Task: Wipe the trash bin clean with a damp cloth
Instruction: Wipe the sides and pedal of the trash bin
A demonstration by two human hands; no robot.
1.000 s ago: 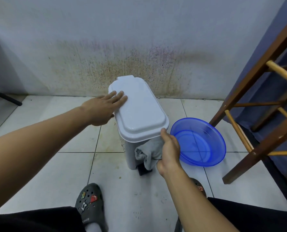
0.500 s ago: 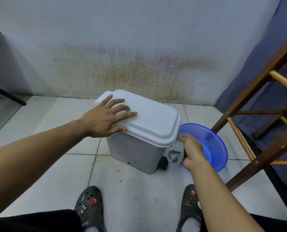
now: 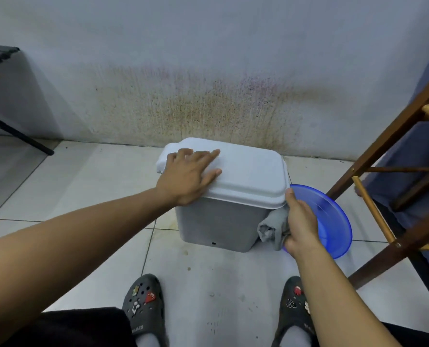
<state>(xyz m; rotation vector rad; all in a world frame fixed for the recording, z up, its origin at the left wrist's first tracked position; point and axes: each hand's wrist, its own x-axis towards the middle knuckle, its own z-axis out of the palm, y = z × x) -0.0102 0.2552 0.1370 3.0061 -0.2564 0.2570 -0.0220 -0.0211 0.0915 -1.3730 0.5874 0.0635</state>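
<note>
Stained wall (image 3: 208, 108) behind; left hand (image 3: 185, 176) flat on the trash bin (image 3: 218, 221), grip wide; right hand (image 3: 301, 224), grip holding the grey cloth (image 3: 271, 226), half hides the blue basin (image 3: 333, 221); clog (image 3: 143, 311) lettering unreadable.

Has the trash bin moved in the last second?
Yes. The trash bin has been turned: its long side now runs along the stained wall, with its front end toward the blue basin.

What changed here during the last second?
The grey plastic trash bin was turned: its long side now faces the person. The left hand stays flat on the white lid; the right hand still holds the grey cloth at the bin's right end. The blue plastic basin stayed.
</note>
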